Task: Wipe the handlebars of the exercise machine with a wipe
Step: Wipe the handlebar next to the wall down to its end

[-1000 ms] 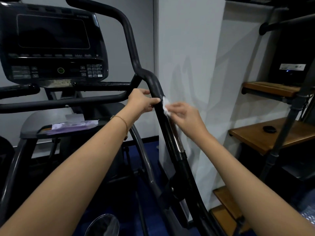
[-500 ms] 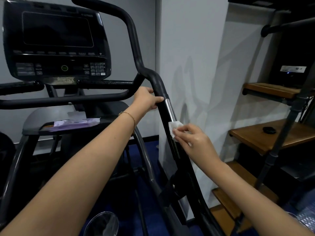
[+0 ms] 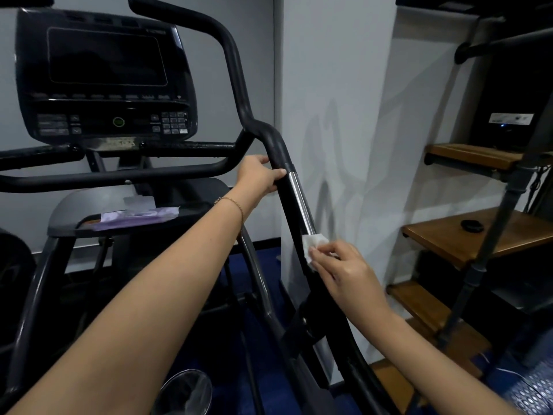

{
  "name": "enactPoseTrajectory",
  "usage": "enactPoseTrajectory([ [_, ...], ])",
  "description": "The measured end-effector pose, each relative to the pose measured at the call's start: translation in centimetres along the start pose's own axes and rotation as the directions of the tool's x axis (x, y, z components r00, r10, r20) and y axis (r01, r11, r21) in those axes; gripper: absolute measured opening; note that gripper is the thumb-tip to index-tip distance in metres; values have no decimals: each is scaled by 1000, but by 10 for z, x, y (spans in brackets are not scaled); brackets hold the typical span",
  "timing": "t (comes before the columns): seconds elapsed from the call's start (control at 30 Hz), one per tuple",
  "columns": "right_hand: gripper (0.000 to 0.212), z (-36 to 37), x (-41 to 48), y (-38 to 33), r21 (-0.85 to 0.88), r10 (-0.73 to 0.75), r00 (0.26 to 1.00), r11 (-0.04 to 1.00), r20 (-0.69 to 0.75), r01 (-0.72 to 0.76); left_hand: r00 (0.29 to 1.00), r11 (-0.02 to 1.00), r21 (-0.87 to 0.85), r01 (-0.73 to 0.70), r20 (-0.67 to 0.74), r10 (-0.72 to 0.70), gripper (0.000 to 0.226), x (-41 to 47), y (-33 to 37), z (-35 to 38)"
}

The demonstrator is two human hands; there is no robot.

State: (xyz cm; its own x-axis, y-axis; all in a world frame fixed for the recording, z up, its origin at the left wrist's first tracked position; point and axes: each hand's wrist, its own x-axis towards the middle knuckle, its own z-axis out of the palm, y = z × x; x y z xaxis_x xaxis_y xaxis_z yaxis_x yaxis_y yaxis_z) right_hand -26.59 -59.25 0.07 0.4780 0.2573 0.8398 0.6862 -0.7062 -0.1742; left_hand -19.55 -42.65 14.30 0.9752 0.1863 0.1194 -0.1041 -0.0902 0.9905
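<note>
Part of the wipe (image 3: 312,241) hides under the fingers (image 3: 323,255) of the right hand (image 3: 348,278), and those fingers look blurry. The left hand (image 3: 258,178) wraps the handlebar (image 3: 289,202), so its fingertips are behind it. The handlebar runs off the bottom edge. The buttons (image 3: 173,122) below the screen (image 3: 106,56) are too small to read.

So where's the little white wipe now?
In the head view, the wipe sits right of centre, pinched by the right hand against the handlebar, below the left hand.
</note>
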Motion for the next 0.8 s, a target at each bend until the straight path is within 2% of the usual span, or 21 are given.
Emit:
enactPoseTrajectory([
  [0.13,18,3,23,0,17,31,999,999,10,-31,1000,1000,22,-7,-13,8,59,-1,-1,0],
  [0.27,17,10,67,0,163,186,981,968,57,-192,1000,998,58,-13,-8,14,56,1,0,-3],
  [0.47,26,19,134,11,336,382,912,848,149,-410,1000,996,85,-16,-11,17,55,2,0,-4],
  [0.57,25,17,140,11,461,440,875,745,205,-482,1000,997,70,-20,-8,21,55,2,0,-3],
  [0.63,24,15,137,14,469,476,847,707,238,-529,1000,997,68,-27,-2,28,54,0,1,-3],
  [0.7,24,14,132,18,412,493,833,725,250,-552,1000,998,57,-27,3,27,53,-1,2,-4],
  [0.8,24,17,136,13,299,409,895,844,180,-446,1000,998,59,-30,5,29,51,-2,2,-4],
])
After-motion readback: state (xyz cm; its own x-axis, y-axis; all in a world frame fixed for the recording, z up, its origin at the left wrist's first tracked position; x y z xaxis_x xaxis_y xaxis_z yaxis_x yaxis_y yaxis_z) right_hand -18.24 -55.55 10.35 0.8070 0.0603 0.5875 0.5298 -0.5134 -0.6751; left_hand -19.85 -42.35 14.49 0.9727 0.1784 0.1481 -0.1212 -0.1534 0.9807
